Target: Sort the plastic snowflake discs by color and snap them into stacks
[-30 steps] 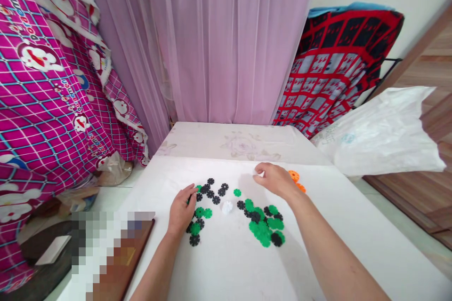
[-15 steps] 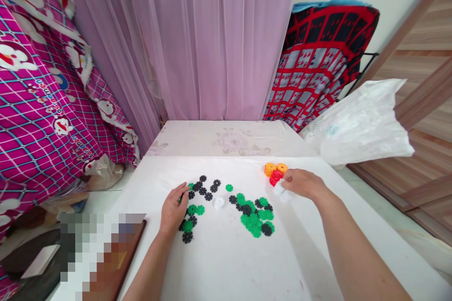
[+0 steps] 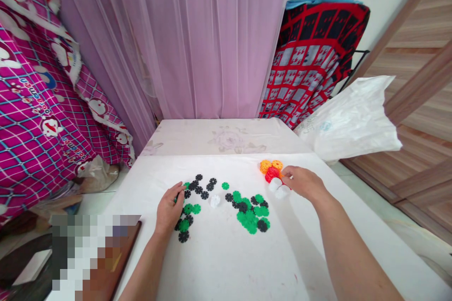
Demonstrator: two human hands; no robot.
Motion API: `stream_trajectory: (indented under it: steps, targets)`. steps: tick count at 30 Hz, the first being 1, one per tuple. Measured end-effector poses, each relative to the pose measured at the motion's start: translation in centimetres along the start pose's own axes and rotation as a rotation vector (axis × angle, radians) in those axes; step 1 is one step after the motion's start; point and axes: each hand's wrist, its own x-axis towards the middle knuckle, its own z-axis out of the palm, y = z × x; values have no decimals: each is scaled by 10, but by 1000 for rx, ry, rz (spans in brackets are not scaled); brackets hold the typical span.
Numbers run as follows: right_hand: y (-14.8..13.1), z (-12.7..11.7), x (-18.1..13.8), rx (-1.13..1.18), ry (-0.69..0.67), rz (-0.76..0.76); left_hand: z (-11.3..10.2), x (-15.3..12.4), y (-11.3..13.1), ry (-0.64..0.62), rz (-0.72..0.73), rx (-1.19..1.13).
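Right hand [image 3: 303, 181] just came off the white round plastic discs [image 3: 282, 192], so they're uncovered nearside of the red notched disc pile [image 3: 272, 174]. Fingers bent at the pile's right edge, can't tell if gripping. Left hand [image 3: 170, 209], well left of the pile, curls by green and black notched discs [image 3: 188, 208], grip hidden. Magenta checked blanket [image 3: 31, 136] lettering: too warped to read.

Green discs [image 3: 251, 225], black discs [image 3: 183, 236], lilac curtain [image 3: 208, 42]
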Motion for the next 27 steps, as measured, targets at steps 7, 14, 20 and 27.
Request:
stream_trajectory:
  steps: [7, 14, 20, 27]
  targets:
    - [-2, -5, -17, 6, -31, -19, 0, 0, -1, 6, 7, 2]
    - [-77, 44, -51, 454, -23, -371, 1, -1, 2, 1, -15, 10]
    - [-133, 80, -65, 465, -9, -613, 2, -2, 1, 12, -12, 4]
    - [-153, 96, -59, 376, 33, -655, 3, -2, 1, 11, -1, -3]
